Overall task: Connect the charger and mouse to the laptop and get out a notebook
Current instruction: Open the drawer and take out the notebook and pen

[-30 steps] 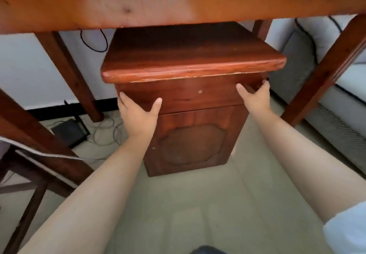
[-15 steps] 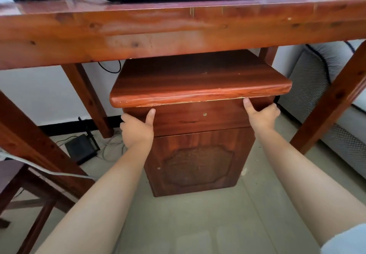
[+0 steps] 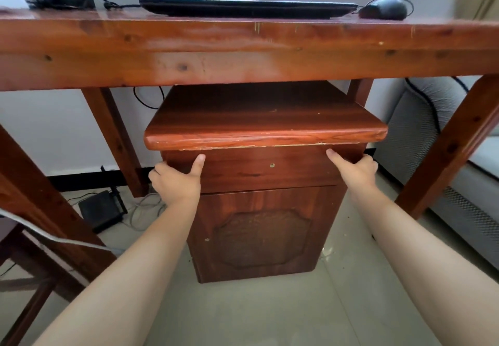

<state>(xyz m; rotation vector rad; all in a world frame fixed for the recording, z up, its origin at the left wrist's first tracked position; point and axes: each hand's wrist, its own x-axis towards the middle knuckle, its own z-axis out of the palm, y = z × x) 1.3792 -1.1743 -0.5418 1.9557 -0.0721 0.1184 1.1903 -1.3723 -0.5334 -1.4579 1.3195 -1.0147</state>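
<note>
The left hand (image 3: 176, 181) grips the left edge of the drawer front (image 3: 266, 167) of a small wooden cabinet (image 3: 259, 232), thumb laid flat on the face and fingers curled round the corner. The right hand (image 3: 356, 168) grasps the right edge the same way, thumb pointing up under the overhanging cabinet top (image 3: 264, 124). The drawer sits closed or nearly so; no notebook shows. The cabinet stands under a wooden table (image 3: 243, 48). Well above the hands, on the tabletop, lies a closed black laptop (image 3: 247, 8), a cable running from its left side to a charger (image 3: 60, 0), and a black mouse (image 3: 383, 8) just beside its right end.
</note>
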